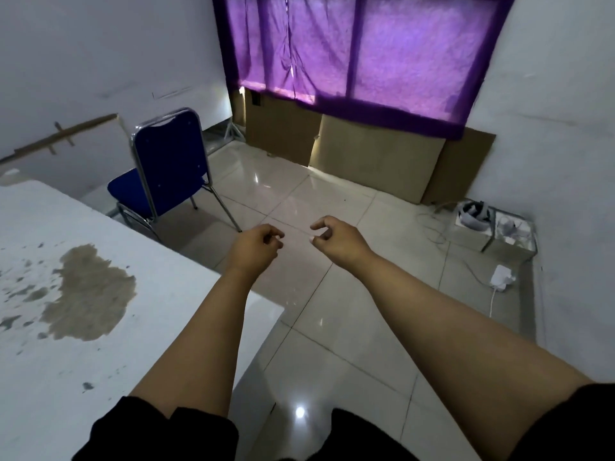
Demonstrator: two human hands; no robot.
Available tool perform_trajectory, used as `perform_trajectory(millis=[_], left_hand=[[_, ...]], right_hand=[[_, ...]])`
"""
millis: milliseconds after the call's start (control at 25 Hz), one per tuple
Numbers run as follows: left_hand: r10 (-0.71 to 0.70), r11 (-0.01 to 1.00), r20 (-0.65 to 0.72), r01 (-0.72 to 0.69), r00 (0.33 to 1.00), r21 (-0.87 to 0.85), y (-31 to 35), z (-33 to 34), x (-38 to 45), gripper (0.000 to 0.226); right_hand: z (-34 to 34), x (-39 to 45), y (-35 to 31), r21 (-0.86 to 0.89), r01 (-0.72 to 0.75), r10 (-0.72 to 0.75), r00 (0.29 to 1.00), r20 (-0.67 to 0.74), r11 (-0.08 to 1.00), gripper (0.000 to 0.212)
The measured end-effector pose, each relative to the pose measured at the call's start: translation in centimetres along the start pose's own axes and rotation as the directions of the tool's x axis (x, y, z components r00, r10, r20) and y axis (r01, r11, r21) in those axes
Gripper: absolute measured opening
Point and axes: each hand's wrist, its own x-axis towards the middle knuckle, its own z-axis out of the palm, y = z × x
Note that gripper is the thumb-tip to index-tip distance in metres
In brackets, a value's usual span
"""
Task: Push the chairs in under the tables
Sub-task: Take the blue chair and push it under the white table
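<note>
**Blue chair not yet tucked in, both my hands empty**

My left hand (pixel 258 242) and right hand (pixel 327 236) are stretched out in front of me over the tiled floor (pixel 332 327), fingers loosely curled, holding nothing and touching nothing. They sit close together but apart from each other.

The blue chair (pixel 166 168) stands ahead and to my left, at the far side of the white table (pixel 83 361), its back turned toward me and its seat facing the table. It looks only partly under the tabletop, though the table edge hides the front legs, so I can't be sure how far in it sits.

The risks, as I judge them: the chrome legs could skid or screech on this glossy tile if I shove hard, and a push on one corner of the backrest would swing the chair crooked into the table leg. Cables (pixel 432 234) trail across the floor to my right, near a white adapter (pixel 502 277); stepping wide that way could snag my foot.
</note>
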Motion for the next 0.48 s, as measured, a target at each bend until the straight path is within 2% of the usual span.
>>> perform_trajectory(millis=[200,480], left_hand=[[-0.114,0.991,-0.06,0.109,0.992,-0.073,1.9,3.0,8.1,0.023],[-0.186,0.982,-0.175,0.179,0.967,-0.055,1.1,2.6,19.4,0.024]], right_hand=[[-3.4,10.6,1.2,-0.02,0.043,-0.041,0.995,0.086,0.999,0.03],[-2.1,24.8,1.1,-0.007,0.124,-0.12,0.97,0.211,0.992,0.029]])
